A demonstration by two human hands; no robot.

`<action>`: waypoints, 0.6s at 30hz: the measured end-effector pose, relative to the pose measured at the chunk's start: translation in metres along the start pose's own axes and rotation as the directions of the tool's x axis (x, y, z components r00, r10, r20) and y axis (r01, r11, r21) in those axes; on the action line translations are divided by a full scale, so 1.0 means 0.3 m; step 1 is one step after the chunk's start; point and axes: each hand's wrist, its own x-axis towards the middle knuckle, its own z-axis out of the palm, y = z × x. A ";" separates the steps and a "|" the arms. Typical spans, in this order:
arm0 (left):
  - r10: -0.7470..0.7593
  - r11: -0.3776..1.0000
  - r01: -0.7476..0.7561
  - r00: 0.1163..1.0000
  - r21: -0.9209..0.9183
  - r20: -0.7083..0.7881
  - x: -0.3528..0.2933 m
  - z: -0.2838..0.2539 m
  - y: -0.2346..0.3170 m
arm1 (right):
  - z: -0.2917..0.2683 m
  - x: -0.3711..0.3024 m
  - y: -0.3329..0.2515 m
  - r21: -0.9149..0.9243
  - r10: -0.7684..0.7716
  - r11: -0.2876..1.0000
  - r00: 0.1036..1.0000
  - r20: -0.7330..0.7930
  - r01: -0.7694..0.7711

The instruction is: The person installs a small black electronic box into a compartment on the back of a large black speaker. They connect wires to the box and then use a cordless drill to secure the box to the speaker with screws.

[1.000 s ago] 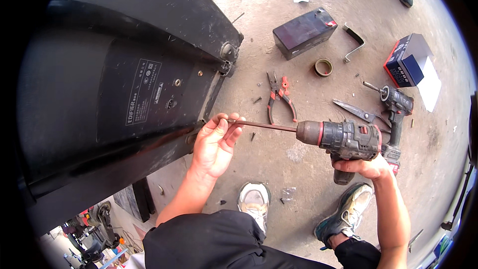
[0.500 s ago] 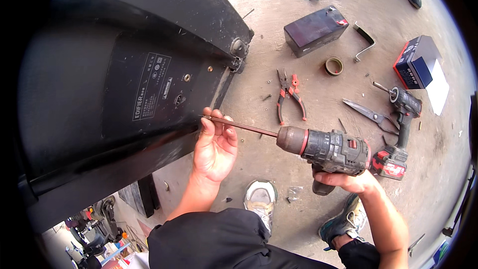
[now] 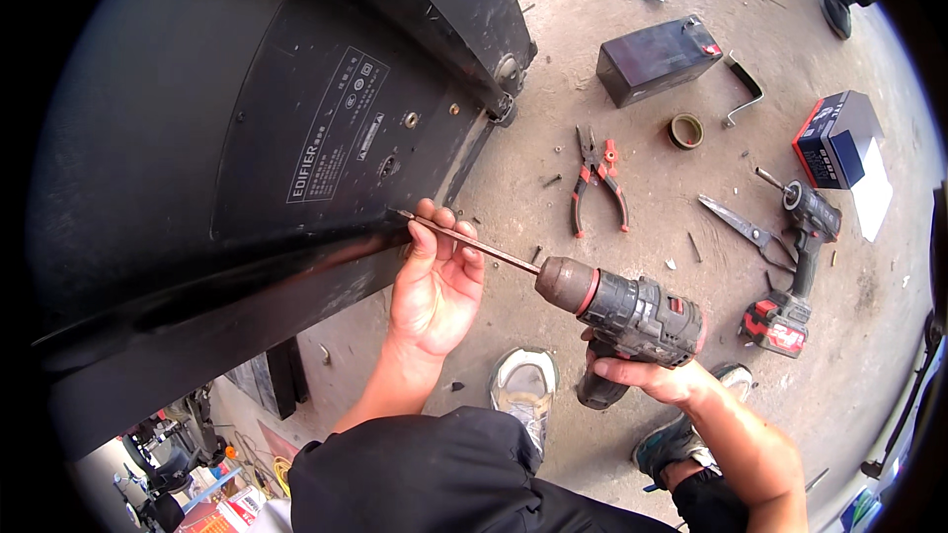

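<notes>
My right hand [image 3: 647, 375] is wrapped round the handle of a black cordless drill [image 3: 642, 316] with a red ring behind its chuck. A long reddish-brown screwdriver bit [image 3: 499, 255] sticks out of the chuck toward the upper left. Close to the bit's dark tip, my left hand [image 3: 436, 286] pinches the shaft between thumb and fingers. That tip lies at the lower edge of the recessed panel on a large black speaker cabinet [image 3: 286, 168]; whether it sits on a screw I cannot tell.
On the concrete floor lie red-handled pliers [image 3: 600, 188], a black battery [image 3: 660, 59], a tape roll [image 3: 685, 131], a metal-ended handle [image 3: 746, 89], scissors [image 3: 746, 230], a second power tool [image 3: 805, 257] and a box [image 3: 839, 143]. Another person's shoe [image 3: 831, 2] stands at the far right.
The view has shifted, so the cabinet and floor things sit farther right. Against them, the drill has come closer to the cabinet and tilts more steeply. Both hands keep their holds.
</notes>
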 end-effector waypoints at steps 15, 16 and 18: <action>0.266 -0.477 0.008 0.954 0.879 0.136 0.033 -0.232 -0.039 | 0.000 0.001 -0.019 -0.338 -0.308 0.889 0.949 0.064 0.311; 0.265 -0.541 -0.002 0.949 0.841 0.172 0.049 -0.247 -0.059 | -0.009 0.000 -0.025 -0.353 -0.318 0.882 0.947 0.046 0.313; 0.287 -0.631 -0.132 0.876 0.764 0.388 0.068 -0.280 -0.083 | -0.014 0.009 -0.030 -0.367 -0.360 0.854 0.928 0.094 0.369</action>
